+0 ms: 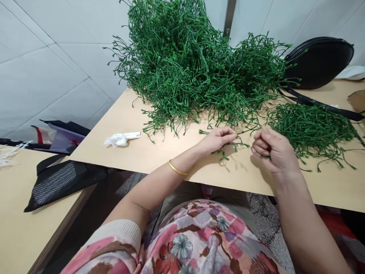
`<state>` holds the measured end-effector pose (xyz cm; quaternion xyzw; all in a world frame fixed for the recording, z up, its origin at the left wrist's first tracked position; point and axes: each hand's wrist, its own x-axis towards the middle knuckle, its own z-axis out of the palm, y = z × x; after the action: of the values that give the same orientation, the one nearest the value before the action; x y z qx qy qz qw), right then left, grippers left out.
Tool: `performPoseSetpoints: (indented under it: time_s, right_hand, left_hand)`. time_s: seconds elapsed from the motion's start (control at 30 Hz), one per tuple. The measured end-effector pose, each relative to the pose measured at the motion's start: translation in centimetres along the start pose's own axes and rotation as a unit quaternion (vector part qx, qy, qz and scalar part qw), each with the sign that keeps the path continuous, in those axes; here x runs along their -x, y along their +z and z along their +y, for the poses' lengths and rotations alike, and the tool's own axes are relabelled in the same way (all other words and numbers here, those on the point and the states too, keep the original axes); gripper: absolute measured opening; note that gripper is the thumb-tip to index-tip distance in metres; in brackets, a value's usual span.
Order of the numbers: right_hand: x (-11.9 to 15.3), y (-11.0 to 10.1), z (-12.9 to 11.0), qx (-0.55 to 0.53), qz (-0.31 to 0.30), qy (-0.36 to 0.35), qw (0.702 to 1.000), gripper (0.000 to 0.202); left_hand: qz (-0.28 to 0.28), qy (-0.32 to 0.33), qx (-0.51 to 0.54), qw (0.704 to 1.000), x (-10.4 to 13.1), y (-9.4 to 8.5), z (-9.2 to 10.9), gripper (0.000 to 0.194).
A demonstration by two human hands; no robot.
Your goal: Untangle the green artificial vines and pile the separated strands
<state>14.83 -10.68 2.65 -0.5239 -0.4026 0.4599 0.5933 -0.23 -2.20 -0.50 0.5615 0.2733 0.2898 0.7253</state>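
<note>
My left hand [218, 140], with a gold bangle on its wrist, pinches a small green plastic sprig [225, 153] just over the table. To its right, my right hand [272, 149] is closed, its fingers curled in; a bit of green shows at its lower edge, but what it holds is too hidden to name. Behind both hands rises a big tangled heap of green stems [194, 72]. A smaller, flatter pile of the same stems [313, 131] lies right beside my right hand.
The pale wooden table [159, 163] carries a crumpled white tissue [121, 139] at left and a black bag [321, 62] with its strap at back right. A black mesh pouch [57, 180] lies on another table at far left.
</note>
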Motion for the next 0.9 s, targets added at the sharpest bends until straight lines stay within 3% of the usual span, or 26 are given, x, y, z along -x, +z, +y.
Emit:
performPoseSetpoints:
  time_s: [0.1,0.2,0.4,0.57,0.77,0.9]
  right_hand:
    - [-0.3,0.3,1.4,0.053,0.023,0.028,0.998,0.035]
    - [-0.4,1.0,2.2,0.108,-0.01,0.039,0.993,0.036]
    - [-0.7,1.3,3.2,0.133,-0.015,0.037,0.99,0.034]
    - [-1.0,0.3,3.6,0.188,0.009,-0.01,0.982,0.021]
    - [-1.3,-0.1,3.7,0.072,0.032,0.045,0.996,0.025]
    - [-0.9,0.3,3.1,0.05,-0.023,0.048,0.997,0.028]
  left_hand:
    - [0.049,0.025,-0.056,0.997,0.2,0.5,-0.1,0.022]
    - [0.071,0.027,-0.047,0.996,0.3,0.7,-0.1,0.027]
    - [0.035,-0.039,0.026,0.998,0.4,0.2,0.4,0.04]
    - [-0.018,-0.004,-0.073,0.997,0.6,0.0,0.6,0.018]
    - [-0.025,-0.058,-0.011,0.998,0.4,-0.2,0.5,0.014]
    - [-0.023,-0.067,0.023,0.997,0.4,-0.4,0.3,0.011]
